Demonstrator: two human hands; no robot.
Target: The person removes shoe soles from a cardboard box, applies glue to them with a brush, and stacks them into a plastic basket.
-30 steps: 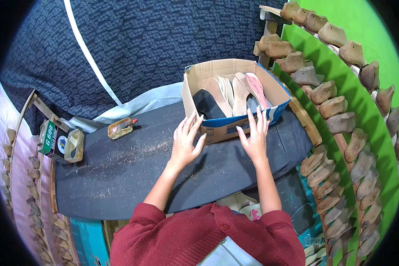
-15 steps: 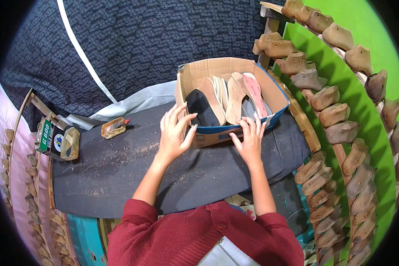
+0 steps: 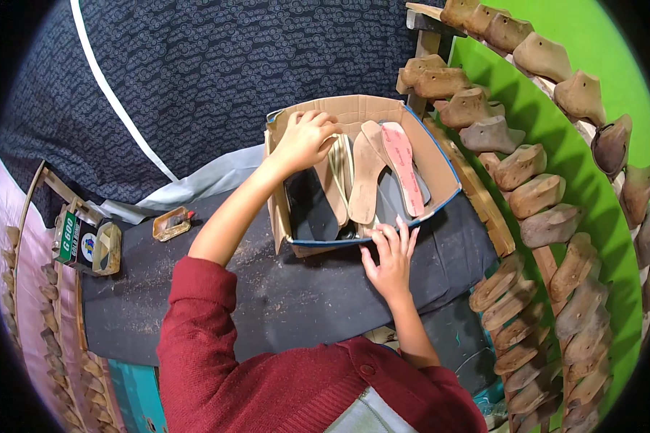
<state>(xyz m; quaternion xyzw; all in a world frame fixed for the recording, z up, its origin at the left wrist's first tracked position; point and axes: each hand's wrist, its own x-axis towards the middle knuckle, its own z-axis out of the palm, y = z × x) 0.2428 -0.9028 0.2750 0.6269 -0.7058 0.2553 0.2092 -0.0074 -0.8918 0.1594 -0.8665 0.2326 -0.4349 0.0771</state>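
Note:
My left hand [image 3: 307, 138] reaches over the far left part of an open cardboard box [image 3: 444, 160], fingers bent and slightly apart above the tops of the insoles. Its fingertips are close to cream-coloured strips [image 3: 341, 162]; no object shows clearly in its grip. My right hand [image 3: 391, 256] rests at the near rim, thumb and fingers spread. Inside the box stand a black sheet piece [image 3: 312, 206], a brown insole [image 3: 330, 189] partly under my left hand, a tan insole [image 3: 367, 177], a pink insole [image 3: 403, 166] with markings, and grey pieces [image 3: 390, 198].
The box stands on a dark cloth-covered table [image 3: 260, 303] strewn with shavings. A small tray [image 3: 172, 224] and a green tin [image 3: 71, 242] are at the left. Wooden shoe lasts [image 3: 538, 195] line racks at the right. A patterned dark cloth [image 3: 267, 58] hangs behind.
My left hand has moved from the box's near left edge up and over its far left part. The box has turned slightly and sits nearer. My right hand stays at the near rim.

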